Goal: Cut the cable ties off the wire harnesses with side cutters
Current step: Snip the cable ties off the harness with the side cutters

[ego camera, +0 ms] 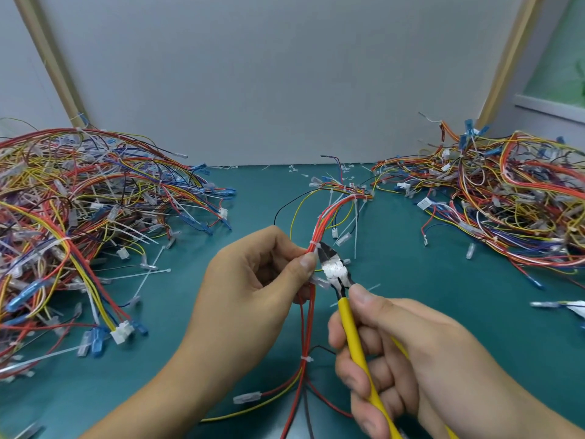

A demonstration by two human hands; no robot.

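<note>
Cutting step: left hand (253, 280) pinches the red harness (329, 212), held above the green mat (427, 299) at near centre, just below a white cable tie (312, 242); right hand (395, 353) grips the side cutters (335, 270), tips at that tie; next move, by judgement, a squeeze clear of the wires.

Assembly workbench, green mat (443, 312), heaped wire harnesses (79, 201), partition panel (285, 74) behind
</note>
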